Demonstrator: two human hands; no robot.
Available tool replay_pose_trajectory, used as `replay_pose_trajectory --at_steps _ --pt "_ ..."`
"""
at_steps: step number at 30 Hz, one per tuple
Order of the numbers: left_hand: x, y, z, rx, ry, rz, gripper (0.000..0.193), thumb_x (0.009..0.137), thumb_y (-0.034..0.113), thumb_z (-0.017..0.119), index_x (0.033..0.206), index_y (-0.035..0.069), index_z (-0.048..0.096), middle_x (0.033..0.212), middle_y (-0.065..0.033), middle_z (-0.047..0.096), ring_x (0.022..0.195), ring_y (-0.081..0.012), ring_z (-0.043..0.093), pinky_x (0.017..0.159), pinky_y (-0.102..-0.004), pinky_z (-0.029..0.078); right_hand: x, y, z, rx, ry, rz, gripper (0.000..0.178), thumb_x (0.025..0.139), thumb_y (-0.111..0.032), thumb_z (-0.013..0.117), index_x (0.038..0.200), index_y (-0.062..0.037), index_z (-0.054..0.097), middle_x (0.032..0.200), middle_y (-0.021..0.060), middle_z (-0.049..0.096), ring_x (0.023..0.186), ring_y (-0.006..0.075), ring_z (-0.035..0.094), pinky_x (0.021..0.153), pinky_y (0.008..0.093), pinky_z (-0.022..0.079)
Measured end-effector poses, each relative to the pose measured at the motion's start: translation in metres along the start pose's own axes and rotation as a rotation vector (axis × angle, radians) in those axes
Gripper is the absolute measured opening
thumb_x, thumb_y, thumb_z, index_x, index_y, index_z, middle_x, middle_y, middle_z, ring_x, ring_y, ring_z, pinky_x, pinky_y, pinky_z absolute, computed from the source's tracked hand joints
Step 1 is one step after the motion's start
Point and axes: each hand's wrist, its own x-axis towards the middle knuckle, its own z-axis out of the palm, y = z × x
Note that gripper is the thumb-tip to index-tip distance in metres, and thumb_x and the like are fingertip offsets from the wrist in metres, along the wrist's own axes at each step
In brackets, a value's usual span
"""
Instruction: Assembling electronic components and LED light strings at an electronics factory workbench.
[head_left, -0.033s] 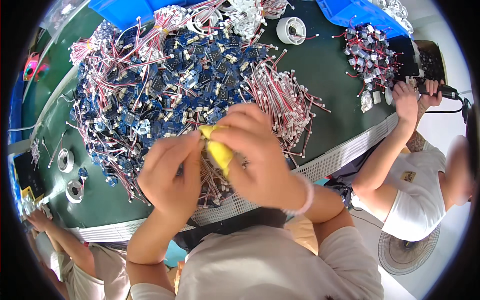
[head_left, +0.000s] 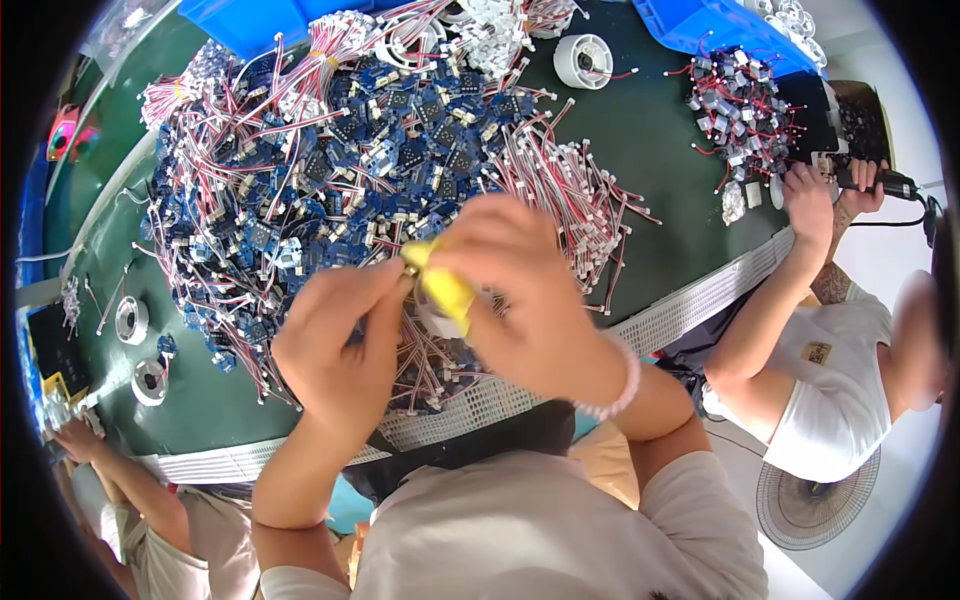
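Note:
Over the near edge of a heap of blue circuit boards (head_left: 400,160), my two hands meet. My right hand (head_left: 530,290), with a beaded bracelet on its wrist, is closed on a bright yellow piece (head_left: 445,290); its exact kind is not clear. A pale rounded part shows just below the yellow piece. My left hand (head_left: 340,340) pinches at the yellow piece's upper end, where a small metallic-looking bit shows between the fingertips. Whatever else the left fingers grip is hidden. White-and-red connector cables (head_left: 430,375) lie beneath both hands.
More connector cables (head_left: 570,200) lie right of the boards. White round housings (head_left: 582,62) stand at the back and left. Blue bins (head_left: 690,25) line the far side. At right, a co-worker's hands (head_left: 815,200) hold a black tool near small wired motors (head_left: 745,120). Another person's hand shows far left.
My right hand has shifted slightly and turned, tilting the yellow piece and showing more of the pale part under it. My left hand has barely moved.

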Motion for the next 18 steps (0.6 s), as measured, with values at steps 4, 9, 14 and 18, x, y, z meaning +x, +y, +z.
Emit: replay_pose_trajectory --at_steps 4,9,14,18 --pt "-0.003 -0.008 -0.009 -0.398 0.008 -0.436 0.015 0.078 -0.005 0.065 0.092 -0.002 0.064 0.08 -0.008 0.064 0.071 -0.0133 0.062 0.062 -0.0221 0.05 0.025 0.049 -0.036 -0.646 0.273 0.107 0.015 0.067 -0.012 0.07 0.08 -0.0072 0.067 0.077 0.0048 0.064 0.082 0.022 0.055 0.078 0.0364 0.035" --pt "0.0 -0.01 -0.017 -0.669 -0.088 -0.668 0.018 0.083 -0.003 0.061 0.1 -0.007 0.059 0.084 -0.0096 0.064 0.073 -0.0137 0.063 0.067 -0.0232 0.052 0.032 0.068 -0.041 -0.664 0.074 0.173 0.014 0.068 -0.01 0.066 0.081 -0.0062 0.066 0.075 0.0038 0.063 0.08 0.0205 0.055 0.077 0.0352 0.034" --pt "0.001 -0.012 -0.019 -0.75 -0.12 -0.758 0.018 0.084 -0.003 0.059 0.101 -0.006 0.06 0.086 -0.0091 0.063 0.074 -0.0151 0.064 0.067 -0.0233 0.054 0.033 0.059 -0.034 -0.615 0.169 0.034 0.014 0.066 -0.007 0.063 0.08 -0.0059 0.064 0.076 0.0075 0.062 0.074 0.0247 0.054 0.066 0.0373 0.039" --pt "-0.001 -0.012 -0.02 -0.794 -0.137 -0.748 0.019 0.085 -0.003 0.057 0.103 -0.004 0.06 0.091 -0.0081 0.061 0.075 -0.0148 0.064 0.067 -0.0234 0.054 0.017 0.018 -0.009 -0.308 0.129 -0.227 0.022 0.066 -0.005 0.066 0.088 -0.0017 0.063 0.086 0.0131 0.062 0.069 0.026 0.061 0.058 0.0301 0.049"
